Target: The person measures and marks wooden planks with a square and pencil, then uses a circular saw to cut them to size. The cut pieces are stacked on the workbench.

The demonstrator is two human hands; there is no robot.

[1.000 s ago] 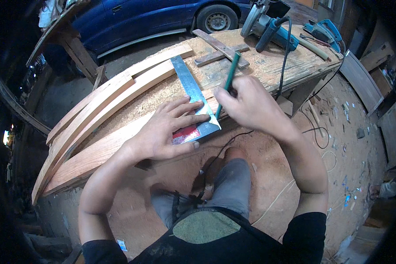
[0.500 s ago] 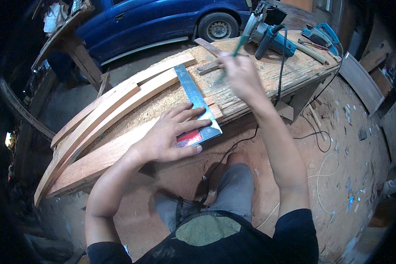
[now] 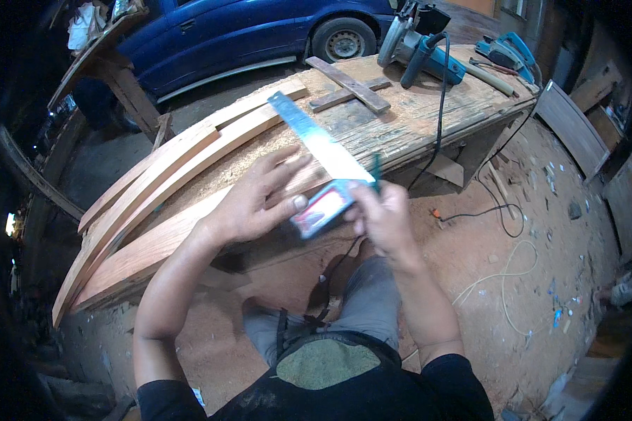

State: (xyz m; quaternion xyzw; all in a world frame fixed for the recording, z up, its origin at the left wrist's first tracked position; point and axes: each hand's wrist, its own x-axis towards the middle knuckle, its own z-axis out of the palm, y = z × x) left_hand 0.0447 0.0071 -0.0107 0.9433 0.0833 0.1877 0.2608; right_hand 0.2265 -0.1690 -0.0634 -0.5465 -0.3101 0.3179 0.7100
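Observation:
A try square [image 3: 319,144] with a shiny blade and a red-marked stock is tilted over the near edge of the workbench. My right hand [image 3: 390,221] grips it near the corner, with a thin green pencil-like stick [image 3: 376,168] also between the fingers. My left hand [image 3: 242,200] is open, its fingers apart above a straight wooden board [image 3: 151,256]. Its thumb is close to the stock; whether it touches I cannot tell. Beyond that hand, long curved wooden pieces [image 3: 154,186] lie on the left of the bench.
Two short wooden strips [image 3: 351,85] lie crossed on the workbench [image 3: 411,137]. A blue corded circular saw [image 3: 428,59] and a blue power planer [image 3: 505,55] sit at its far right. Cords [image 3: 481,281] trail over the dirt floor. A blue vehicle [image 3: 239,35] stands behind.
My right hand has come down from above the bench and taken hold of the square. The square has shifted off the board, and my left hand has let go of it.

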